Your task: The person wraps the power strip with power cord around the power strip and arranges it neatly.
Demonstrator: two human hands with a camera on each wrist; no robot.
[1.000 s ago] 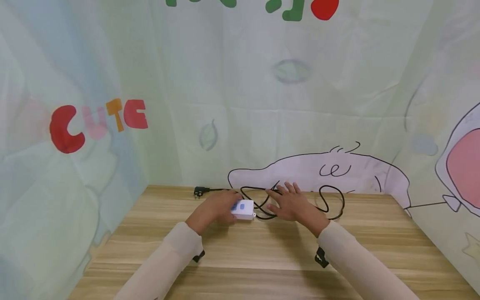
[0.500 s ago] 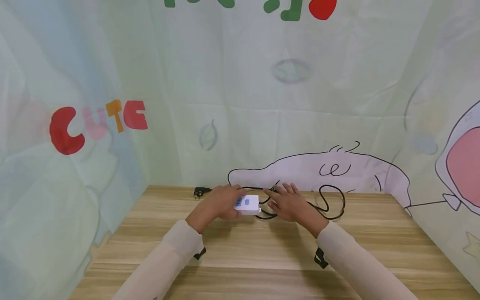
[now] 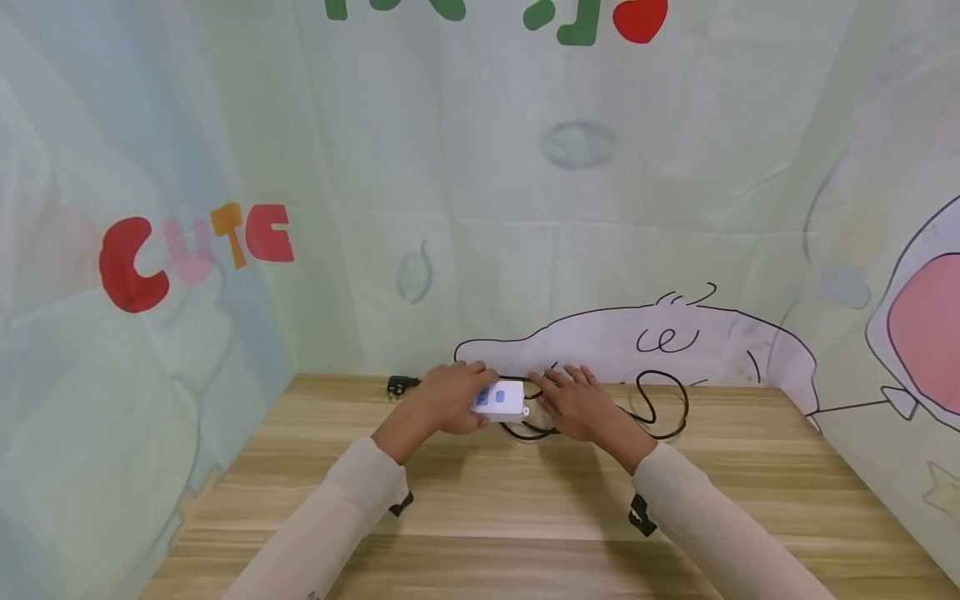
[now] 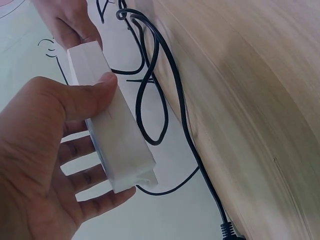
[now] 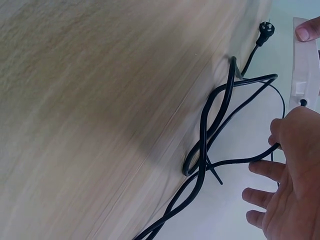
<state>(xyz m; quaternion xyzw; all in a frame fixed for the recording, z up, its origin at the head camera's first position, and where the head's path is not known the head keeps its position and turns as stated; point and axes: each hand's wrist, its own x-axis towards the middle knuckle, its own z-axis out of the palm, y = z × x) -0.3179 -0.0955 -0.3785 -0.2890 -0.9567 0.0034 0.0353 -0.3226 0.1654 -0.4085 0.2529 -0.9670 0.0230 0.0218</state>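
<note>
A white power strip [image 3: 501, 401] with blue markings on its upper face is gripped by my left hand [image 3: 452, 398], raised over the back of the table. In the left wrist view the thumb presses one side of the strip [image 4: 115, 130], with the other fingers behind it. At the strip's right end is my right hand [image 3: 581, 407], its thumb and index finger around the black cord [image 5: 240, 161] close to where it enters the strip. The remaining fingers of that hand are spread. The plug [image 3: 401, 384] lies left of the left hand.
The cord's loose loop [image 3: 686, 404] lies at the back right of the wooden table [image 3: 510, 508]. A printed cloth backdrop [image 3: 360, 292] rises behind the table, with further cloth at both sides. Dark straps [image 3: 641, 515] show under the wrists.
My left hand has moved the power strip slightly right and away from me, closer to the right hand. The right hand has shifted very little; its fingers are slightly closer together.
</note>
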